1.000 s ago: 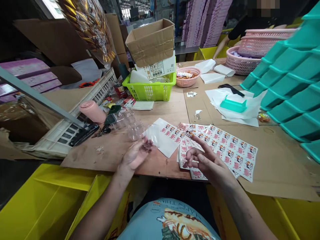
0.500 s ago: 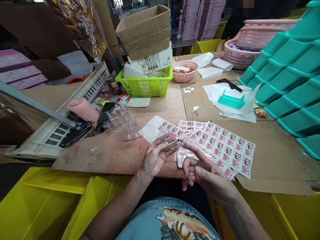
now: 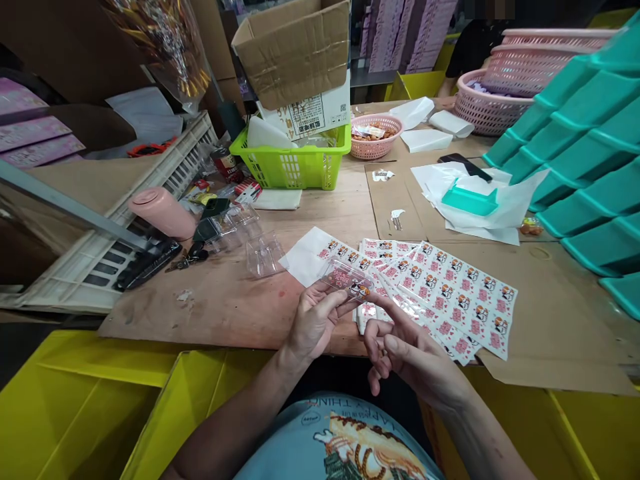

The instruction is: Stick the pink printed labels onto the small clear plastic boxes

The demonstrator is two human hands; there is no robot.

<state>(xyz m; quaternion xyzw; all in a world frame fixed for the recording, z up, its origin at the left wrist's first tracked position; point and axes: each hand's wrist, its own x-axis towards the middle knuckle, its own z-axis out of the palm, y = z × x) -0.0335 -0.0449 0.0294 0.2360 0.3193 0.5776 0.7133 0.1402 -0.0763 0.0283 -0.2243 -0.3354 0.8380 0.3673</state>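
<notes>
My left hand (image 3: 314,323) pinches a small clear plastic box (image 3: 334,275) between thumb and fingers, tilted above the table's front edge. On the box lies a clear sticker (image 3: 359,289) with a cartoon cat and pink print. My right hand (image 3: 407,350) has its index finger stretched to the sticker's right end, apparently touching it; its other fingers are loosely curled with nothing visible in them. Under and beside my hands are fanned sticker sheets (image 3: 457,297) with rows of cats and pink print. More clear plastic boxes (image 3: 264,255) stand to the left.
A green basket (image 3: 295,167) holding cardboard boxes stands at the back, beside a pink basket (image 3: 375,148) of small packets. Stacked teal trays (image 3: 575,167) rise at the right. A teal tray (image 3: 470,198) lies on white paper. A pink cup (image 3: 163,212) is at the left.
The box in my left hand has turned slightly, and the pink print on it now shows plainly. My right index finger stays at its right end. The view has shifted a little.
</notes>
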